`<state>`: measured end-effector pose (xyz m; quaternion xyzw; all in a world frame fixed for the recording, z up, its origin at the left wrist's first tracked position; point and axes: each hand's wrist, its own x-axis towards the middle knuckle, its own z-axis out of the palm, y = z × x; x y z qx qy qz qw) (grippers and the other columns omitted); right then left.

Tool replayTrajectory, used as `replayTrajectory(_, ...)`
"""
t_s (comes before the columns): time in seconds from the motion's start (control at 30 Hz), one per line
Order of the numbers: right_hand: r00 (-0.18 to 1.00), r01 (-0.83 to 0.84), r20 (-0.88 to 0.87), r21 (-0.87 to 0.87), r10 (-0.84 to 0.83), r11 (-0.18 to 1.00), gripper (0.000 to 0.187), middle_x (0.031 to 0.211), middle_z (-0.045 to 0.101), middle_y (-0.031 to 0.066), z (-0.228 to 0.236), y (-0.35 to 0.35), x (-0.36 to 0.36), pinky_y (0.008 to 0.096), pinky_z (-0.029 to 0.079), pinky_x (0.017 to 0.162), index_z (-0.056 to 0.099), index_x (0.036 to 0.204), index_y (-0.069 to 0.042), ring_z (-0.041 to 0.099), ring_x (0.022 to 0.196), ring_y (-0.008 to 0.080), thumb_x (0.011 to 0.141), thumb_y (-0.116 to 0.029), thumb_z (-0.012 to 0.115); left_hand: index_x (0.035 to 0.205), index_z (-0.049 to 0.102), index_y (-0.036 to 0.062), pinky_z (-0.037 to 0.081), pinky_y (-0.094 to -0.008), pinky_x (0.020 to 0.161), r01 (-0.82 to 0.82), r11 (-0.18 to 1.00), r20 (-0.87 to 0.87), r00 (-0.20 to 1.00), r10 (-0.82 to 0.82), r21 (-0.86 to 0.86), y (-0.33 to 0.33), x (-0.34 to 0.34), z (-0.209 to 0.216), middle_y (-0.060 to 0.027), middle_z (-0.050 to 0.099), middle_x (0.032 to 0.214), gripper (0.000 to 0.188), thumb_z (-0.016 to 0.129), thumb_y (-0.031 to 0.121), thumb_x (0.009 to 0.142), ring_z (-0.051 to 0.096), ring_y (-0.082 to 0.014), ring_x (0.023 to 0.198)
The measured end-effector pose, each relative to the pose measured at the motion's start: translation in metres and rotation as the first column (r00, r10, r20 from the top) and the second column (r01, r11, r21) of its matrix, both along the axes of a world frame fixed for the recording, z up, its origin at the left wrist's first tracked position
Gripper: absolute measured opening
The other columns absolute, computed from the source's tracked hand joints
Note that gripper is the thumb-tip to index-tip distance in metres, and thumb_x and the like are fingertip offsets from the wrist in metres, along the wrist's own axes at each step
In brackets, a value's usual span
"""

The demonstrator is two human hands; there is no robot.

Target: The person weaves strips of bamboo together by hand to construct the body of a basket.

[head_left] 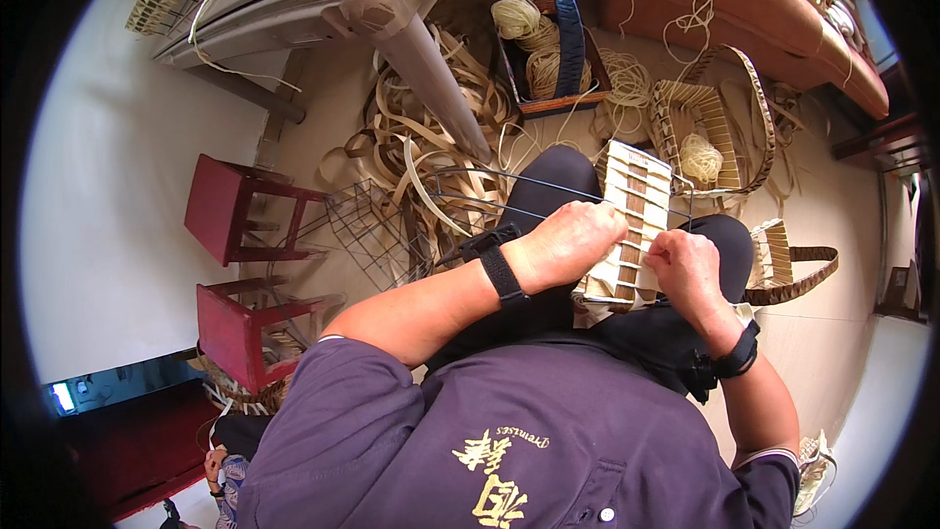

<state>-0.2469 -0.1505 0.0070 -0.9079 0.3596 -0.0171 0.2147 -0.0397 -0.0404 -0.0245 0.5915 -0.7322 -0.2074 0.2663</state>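
Note:
A partly woven basket (641,181) lies across my lap, its wire frame wrapped with flat cream strips and a brown band along the middle. Dark wires (519,176) of the frame stick out to the left over my knee. My left hand (580,238) is closed on the basket's left side, knuckles up. At its right edge, the fingers of my right hand (688,269) are pinched together against the weave. What lies between those fingertips is hidden. Both wrists wear black straps.
Loose flat strips (446,88) pile up ahead, beside a table leg (446,88). A dark basket (563,106) holds cord balls. Finished-looking baskets (720,176) stand to the right. Red stools (235,211) and a wire frame (377,230) are left. Another person's hand (214,462) shows lower left.

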Motion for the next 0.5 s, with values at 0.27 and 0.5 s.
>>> replayTrajectory(0.27, 0.99, -0.005, 0.143, -0.061, 0.013, 0.998, 0.024, 0.077, 0.074, 0.0146, -0.008, 0.008, 0.008, 0.0453, 0.057, 0.068, 0.063, 0.092, -0.006, 0.075, 0.075, 0.0357, 0.08, -0.005, 0.084, 0.095, 0.069, 0.0052, 0.059, -0.0497, 0.073, -0.254, 0.956, 0.117, 0.964, 0.238, 0.148, 0.013, -0.004, 0.016, -0.018, 0.073, 0.084, 0.029, 0.074, 0.034, 0.099, 0.074, -0.0395, 0.083)
replayTrajectory(0.5, 0.988, 0.037, 0.151, -0.057, -0.028, 0.998, 0.021, 0.076, 0.073, 0.0141, -0.013, 0.008, 0.005, 0.0464, 0.057, 0.067, 0.065, 0.092, -0.007, 0.074, 0.075, 0.0369, 0.081, -0.004, 0.082, 0.078, 0.075, 0.0058, 0.059, -0.0488, 0.07, -0.283, 0.949, 0.226, 0.942, 0.248, 0.137, 0.012, -0.014, 0.017, -0.0172, 0.073, 0.075, 0.046, 0.078, 0.049, 0.092, 0.075, -0.0374, 0.075)
